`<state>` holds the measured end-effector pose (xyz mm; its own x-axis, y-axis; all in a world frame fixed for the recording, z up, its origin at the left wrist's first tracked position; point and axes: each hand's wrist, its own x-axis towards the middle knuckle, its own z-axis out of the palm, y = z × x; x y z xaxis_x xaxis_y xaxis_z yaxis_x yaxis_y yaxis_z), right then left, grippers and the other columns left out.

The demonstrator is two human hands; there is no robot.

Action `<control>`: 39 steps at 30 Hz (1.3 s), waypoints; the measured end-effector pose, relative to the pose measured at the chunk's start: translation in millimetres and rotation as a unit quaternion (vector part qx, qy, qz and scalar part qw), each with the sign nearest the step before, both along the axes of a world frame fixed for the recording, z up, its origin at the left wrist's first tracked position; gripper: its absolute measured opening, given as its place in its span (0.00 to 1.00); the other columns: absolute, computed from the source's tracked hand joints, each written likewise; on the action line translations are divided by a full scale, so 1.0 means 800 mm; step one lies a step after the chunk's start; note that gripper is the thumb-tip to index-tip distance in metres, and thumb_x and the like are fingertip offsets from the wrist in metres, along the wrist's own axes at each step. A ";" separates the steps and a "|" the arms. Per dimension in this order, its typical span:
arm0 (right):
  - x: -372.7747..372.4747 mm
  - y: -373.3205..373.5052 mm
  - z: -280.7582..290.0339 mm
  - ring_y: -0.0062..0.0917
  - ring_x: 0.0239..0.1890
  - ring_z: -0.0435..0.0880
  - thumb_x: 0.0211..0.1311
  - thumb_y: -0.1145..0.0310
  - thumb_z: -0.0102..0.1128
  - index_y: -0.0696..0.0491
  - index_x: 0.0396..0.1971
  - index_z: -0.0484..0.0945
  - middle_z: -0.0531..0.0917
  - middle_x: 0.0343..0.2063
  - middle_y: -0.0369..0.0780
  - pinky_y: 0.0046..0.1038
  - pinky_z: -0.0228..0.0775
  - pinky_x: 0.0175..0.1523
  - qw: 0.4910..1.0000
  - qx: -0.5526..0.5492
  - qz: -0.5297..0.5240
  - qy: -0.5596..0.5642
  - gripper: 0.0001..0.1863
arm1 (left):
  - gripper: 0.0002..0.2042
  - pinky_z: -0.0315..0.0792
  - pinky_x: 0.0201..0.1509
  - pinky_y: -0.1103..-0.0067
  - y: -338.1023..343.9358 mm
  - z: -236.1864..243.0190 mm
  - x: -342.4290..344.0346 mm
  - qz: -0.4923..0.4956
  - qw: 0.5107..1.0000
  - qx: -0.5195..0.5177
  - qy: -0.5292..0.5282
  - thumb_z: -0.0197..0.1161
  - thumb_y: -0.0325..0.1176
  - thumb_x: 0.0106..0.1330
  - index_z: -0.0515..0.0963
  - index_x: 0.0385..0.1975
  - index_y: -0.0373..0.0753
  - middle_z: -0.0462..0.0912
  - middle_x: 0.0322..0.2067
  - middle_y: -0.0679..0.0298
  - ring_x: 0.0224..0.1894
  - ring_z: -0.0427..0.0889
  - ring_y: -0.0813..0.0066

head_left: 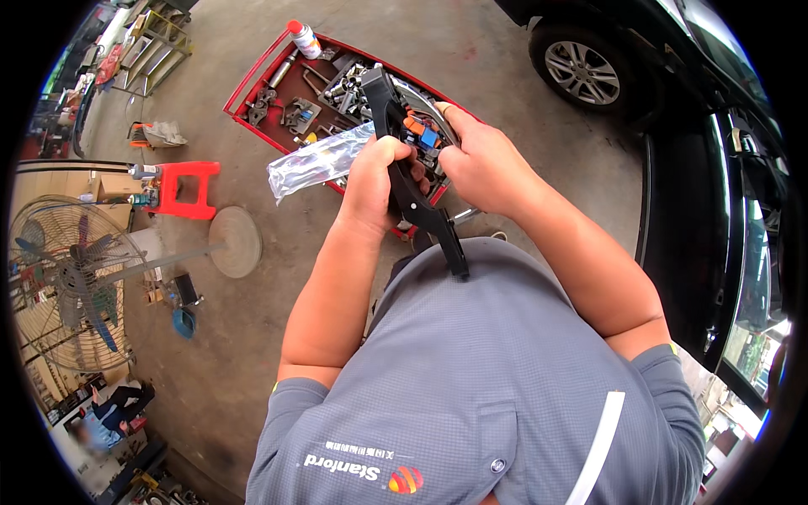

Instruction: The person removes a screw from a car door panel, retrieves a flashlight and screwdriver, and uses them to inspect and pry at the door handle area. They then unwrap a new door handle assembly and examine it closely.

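My left hand (374, 177) is closed around a long black bracket-like part (412, 204), its thumb lying across the part. One end of the part points out over the tool cart; the other reaches back to my grey shirt. My right hand (478, 160) is closed on a curved silver strip (418, 94) beside the black part. Whether the two are joined I cannot tell. A crumpled clear plastic bag (320, 163) sticks out to the left from by my left hand; whether the hand grips it is hidden.
Under my hands stands a red tool cart (252, 80) with sockets, loose tools and a spray can (304, 39). A dark car (682, 210) is on the right. On the left are a standing fan (80, 269) and a red stool (187, 189). Another person (109, 421) sits at lower left.
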<state>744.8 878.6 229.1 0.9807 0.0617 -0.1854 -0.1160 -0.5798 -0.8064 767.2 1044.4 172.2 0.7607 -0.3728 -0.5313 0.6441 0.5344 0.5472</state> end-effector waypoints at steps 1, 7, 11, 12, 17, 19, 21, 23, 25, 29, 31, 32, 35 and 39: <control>-0.001 -0.001 0.001 0.47 0.46 0.84 0.59 0.74 0.46 0.59 0.58 0.71 0.85 0.42 0.54 0.41 0.74 0.54 1.000 -0.002 0.003 0.013 0.25 | 0.09 0.75 0.28 0.69 0.001 0.001 -0.002 -0.004 1.000 0.000 -0.007 0.54 0.30 0.59 0.70 0.39 0.37 0.73 0.26 0.61 0.23 0.75 0.69; -0.020 0.001 0.016 0.46 0.49 0.84 0.60 0.73 0.46 0.59 0.62 0.69 0.84 0.45 0.55 0.40 0.73 0.55 0.995 0.040 -0.004 0.094 0.28 | 0.10 0.75 0.28 0.67 0.002 -0.017 -0.015 -0.008 1.000 0.010 -0.022 0.54 0.34 0.58 0.73 0.36 0.36 0.75 0.26 0.59 0.24 0.75 0.66; -0.020 -0.013 -0.004 0.33 0.40 0.84 0.58 0.74 0.47 0.58 0.61 0.71 0.84 0.39 0.47 0.33 0.74 0.46 0.991 0.084 -0.011 0.105 0.27 | 0.12 0.73 0.25 0.67 -0.008 -0.018 -0.007 -0.036 0.997 0.061 -0.019 0.61 0.40 0.61 0.73 0.33 0.37 0.74 0.24 0.61 0.22 0.75 0.68; -0.020 -0.015 -0.008 0.26 0.35 0.82 0.59 0.74 0.47 0.57 0.61 0.72 0.84 0.37 0.42 0.30 0.73 0.42 0.984 0.132 -0.017 0.122 0.27 | 0.13 0.72 0.24 0.67 -0.012 -0.026 -0.003 -0.041 0.996 0.077 -0.009 0.63 0.42 0.61 0.73 0.33 0.38 0.73 0.23 0.62 0.21 0.74 0.69; -0.015 -0.039 -0.055 0.17 0.24 0.70 0.56 0.77 0.48 0.54 0.60 0.74 0.73 0.26 0.32 0.22 0.66 0.30 0.959 0.170 -0.083 0.209 0.28 | 0.14 0.68 0.22 0.73 -0.044 -0.009 -0.003 -0.032 0.995 0.071 0.064 0.66 0.46 0.61 0.77 0.33 0.42 0.73 0.22 0.66 0.19 0.71 0.75; -0.015 -0.041 -0.057 0.17 0.24 0.70 0.54 0.78 0.49 0.53 0.59 0.75 0.72 0.27 0.32 0.22 0.66 0.30 0.953 0.182 -0.100 0.220 0.28 | 0.12 0.71 0.25 0.74 -0.053 -0.022 0.001 -0.020 0.997 0.026 0.072 0.64 0.42 0.63 0.80 0.35 0.39 0.79 0.24 0.67 0.21 0.75 0.74; -0.017 -0.039 -0.051 0.16 0.24 0.70 0.54 0.78 0.49 0.53 0.59 0.74 0.72 0.27 0.32 0.22 0.66 0.30 0.951 0.179 -0.109 0.225 0.28 | 0.12 0.77 0.31 0.71 -0.055 -0.029 0.001 -0.011 0.997 0.030 0.065 0.61 0.38 0.65 0.81 0.39 0.36 0.84 0.30 0.62 0.27 0.82 0.71; -0.019 -0.039 -0.048 0.16 0.24 0.71 0.54 0.79 0.49 0.53 0.59 0.74 0.71 0.27 0.32 0.22 0.67 0.30 0.950 0.180 -0.115 0.229 0.28 | 0.12 0.79 0.33 0.70 -0.056 -0.030 0.001 -0.012 0.998 0.008 0.069 0.61 0.38 0.65 0.81 0.39 0.36 0.85 0.31 0.61 0.29 0.83 0.69; -0.021 -0.042 -0.048 0.16 0.24 0.71 0.53 0.79 0.49 0.53 0.59 0.74 0.71 0.27 0.31 0.22 0.67 0.30 0.949 0.181 -0.117 0.230 0.29 | 0.12 0.80 0.32 0.59 -0.061 -0.033 0.002 0.011 0.997 -0.010 0.073 0.62 0.35 0.64 0.81 0.37 0.31 0.84 0.33 0.54 0.29 0.84 0.59; -0.026 -0.049 -0.058 0.17 0.26 0.72 0.55 0.79 0.48 0.55 0.58 0.73 0.74 0.29 0.33 0.23 0.67 0.31 0.955 0.180 -0.099 0.214 0.27 | 0.11 0.79 0.32 0.61 -0.063 -0.031 0.001 0.012 0.998 0.010 0.068 0.64 0.34 0.63 0.81 0.36 0.31 0.84 0.33 0.54 0.29 0.83 0.61; -0.028 -0.048 -0.063 0.18 0.27 0.71 0.56 0.79 0.46 0.55 0.56 0.74 0.75 0.29 0.34 0.25 0.67 0.32 0.959 0.182 -0.095 0.194 0.25 | 0.11 0.79 0.32 0.62 -0.059 -0.023 -0.002 0.005 0.998 0.028 0.062 0.64 0.34 0.62 0.81 0.35 0.30 0.84 0.32 0.54 0.29 0.83 0.62; -0.030 -0.047 -0.061 0.17 0.28 0.72 0.56 0.78 0.47 0.56 0.57 0.74 0.76 0.31 0.34 0.24 0.68 0.33 0.962 0.173 -0.094 0.189 0.25 | 0.11 0.79 0.32 0.63 -0.057 -0.021 -0.003 0.003 0.997 0.045 0.056 0.64 0.34 0.62 0.81 0.35 0.30 0.84 0.32 0.55 0.29 0.83 0.62; -0.037 -0.036 -0.045 0.17 0.29 0.74 0.55 0.77 0.47 0.59 0.58 0.72 0.78 0.33 0.35 0.23 0.69 0.33 0.968 0.155 -0.094 0.173 0.27 | 0.11 0.63 0.21 0.76 -0.056 -0.008 -0.008 -0.005 0.997 0.069 0.033 0.67 0.42 0.60 0.80 0.27 0.41 0.72 0.19 0.69 0.18 0.69 0.77; -0.043 -0.034 -0.041 0.24 0.38 0.78 0.56 0.78 0.46 0.60 0.60 0.70 0.80 0.41 0.41 0.27 0.72 0.44 0.971 0.156 -0.084 0.158 0.28 | 0.14 0.61 0.16 0.75 -0.051 0.004 -0.012 -0.011 0.998 0.052 0.043 0.68 0.43 0.60 0.74 0.24 0.41 0.70 0.18 0.66 0.12 0.65 0.76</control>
